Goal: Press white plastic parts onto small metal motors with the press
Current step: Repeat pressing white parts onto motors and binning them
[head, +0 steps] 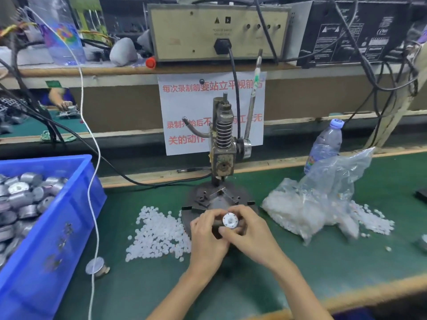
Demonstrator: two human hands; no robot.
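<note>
Grip: left hand (208, 234) and right hand (251, 229) were both clamped on one motor (230, 221), white face up, just near of the press (223, 146) base, not under the ram. The blue bin (64, 236) at left held many motors; white parts (157, 229) lay heaped on the tabletop (346, 262). My read: most was left.

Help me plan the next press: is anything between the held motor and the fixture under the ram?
Nothing visible. The left hand and right hand hold the motor at the front edge of the press base; the fixture behind looks bare, white parts lying off to both sides.
</note>
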